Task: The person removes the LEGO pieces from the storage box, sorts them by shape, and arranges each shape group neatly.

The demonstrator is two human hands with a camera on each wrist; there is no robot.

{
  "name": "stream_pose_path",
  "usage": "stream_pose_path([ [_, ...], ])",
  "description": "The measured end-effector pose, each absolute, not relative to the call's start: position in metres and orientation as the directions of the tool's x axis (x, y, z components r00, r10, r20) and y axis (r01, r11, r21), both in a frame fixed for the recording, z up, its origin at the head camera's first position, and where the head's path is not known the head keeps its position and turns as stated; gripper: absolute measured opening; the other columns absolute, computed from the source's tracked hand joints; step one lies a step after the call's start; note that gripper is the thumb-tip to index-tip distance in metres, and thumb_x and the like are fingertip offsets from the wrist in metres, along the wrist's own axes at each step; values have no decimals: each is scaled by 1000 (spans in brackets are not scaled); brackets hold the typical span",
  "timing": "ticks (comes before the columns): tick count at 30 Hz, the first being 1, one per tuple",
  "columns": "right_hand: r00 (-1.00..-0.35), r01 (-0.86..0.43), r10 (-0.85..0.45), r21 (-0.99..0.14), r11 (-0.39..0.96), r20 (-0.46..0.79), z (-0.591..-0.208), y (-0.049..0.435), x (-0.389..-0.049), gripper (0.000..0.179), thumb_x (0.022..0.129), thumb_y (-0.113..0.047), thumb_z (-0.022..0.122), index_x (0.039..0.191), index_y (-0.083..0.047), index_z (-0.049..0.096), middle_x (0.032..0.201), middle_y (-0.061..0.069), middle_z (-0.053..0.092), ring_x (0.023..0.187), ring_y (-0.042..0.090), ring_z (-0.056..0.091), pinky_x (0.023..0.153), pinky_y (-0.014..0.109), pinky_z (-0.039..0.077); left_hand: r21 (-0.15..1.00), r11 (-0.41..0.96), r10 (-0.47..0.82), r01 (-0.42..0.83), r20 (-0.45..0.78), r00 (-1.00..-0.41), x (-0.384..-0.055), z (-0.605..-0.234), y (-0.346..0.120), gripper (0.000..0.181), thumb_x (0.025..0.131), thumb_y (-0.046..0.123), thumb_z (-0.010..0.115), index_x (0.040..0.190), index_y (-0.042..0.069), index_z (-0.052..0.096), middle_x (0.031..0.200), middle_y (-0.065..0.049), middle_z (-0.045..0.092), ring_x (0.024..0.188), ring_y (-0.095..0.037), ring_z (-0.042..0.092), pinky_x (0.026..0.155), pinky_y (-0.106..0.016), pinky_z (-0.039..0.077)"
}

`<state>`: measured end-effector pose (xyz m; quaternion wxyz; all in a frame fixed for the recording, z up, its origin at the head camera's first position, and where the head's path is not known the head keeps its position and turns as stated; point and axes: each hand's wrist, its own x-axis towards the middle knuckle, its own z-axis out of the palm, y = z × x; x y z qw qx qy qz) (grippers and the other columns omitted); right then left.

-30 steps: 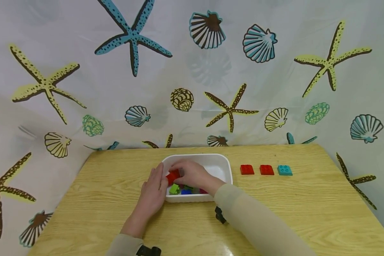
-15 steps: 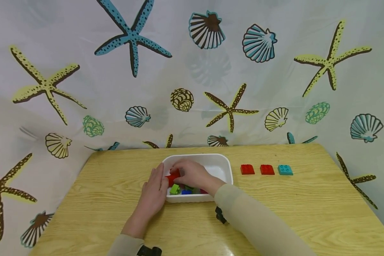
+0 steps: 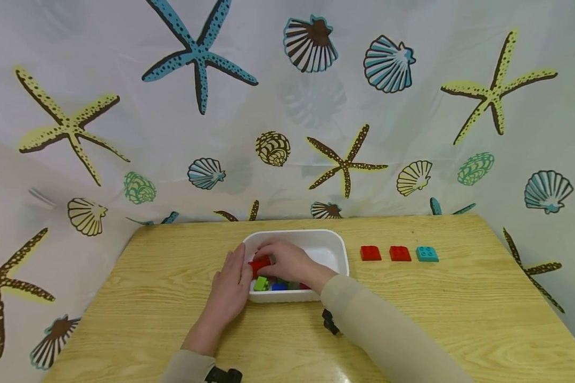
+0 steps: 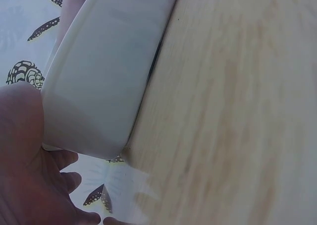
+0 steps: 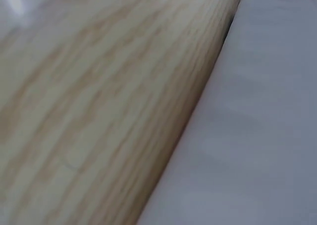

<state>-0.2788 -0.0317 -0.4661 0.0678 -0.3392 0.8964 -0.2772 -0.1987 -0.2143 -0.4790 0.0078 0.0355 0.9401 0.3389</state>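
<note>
In the head view a white plastic bin [image 3: 323, 250] stands on the table, with toy building bricks inside. My left hand [image 3: 229, 284] holds the bin's left end, fingers along the outer wall and thumb over the rim; the left wrist view shows this hand [image 4: 25, 150] at the bin's corner. Inside the bin my right hand [image 3: 289, 260] pinches a red toy brick [image 3: 260, 263], partly hidden by the fingers. Nearer the front wall lie a lime green brick [image 3: 261, 283] and a blue brick [image 3: 279, 286]. The right wrist view shows the bin wall [image 5: 257, 111], not the hand.
Right of the bin, a red brick [image 3: 370, 253], another red brick [image 3: 400, 254] and a turquoise brick [image 3: 427, 254] lie in a row on the wooden table [image 3: 412, 298]. A shell-and-starfish patterned cloth [image 3: 287, 106] hangs behind and beside the table.
The right fingers shift slightly among the bricks, and the red brick at their tips has turned a little. The left hand and the bin stay put.
</note>
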Motion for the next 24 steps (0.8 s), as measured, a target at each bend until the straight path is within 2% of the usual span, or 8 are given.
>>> stream_pose_path([
  [6,-769,-556,-633,-582,593,89,-462,-29,-278,34,104,-25,81,136,-15,80,146,3,70,136,20,63,121,35,46,640,766,73,58,2,-997,-198,-480,-215,67,120,33,31,178,7,9,184,-16,13,170,-41,3,129,-74,4],
  [13,-793,-509,-600,-657,556,107,-453,-19,-277,27,105,-22,79,132,-17,80,136,-2,76,130,17,66,120,38,47,636,769,80,65,6,-997,-199,-480,-215,67,121,36,29,178,6,10,184,-16,14,170,-41,3,129,-75,4],
  [24,-851,-403,-520,-718,568,66,-442,1,-274,37,108,-25,75,144,-20,74,133,-1,75,118,19,68,107,39,55,647,761,71,46,-12,-997,-198,-478,-215,68,120,33,33,178,7,9,184,-16,13,170,-41,2,130,-72,3],
])
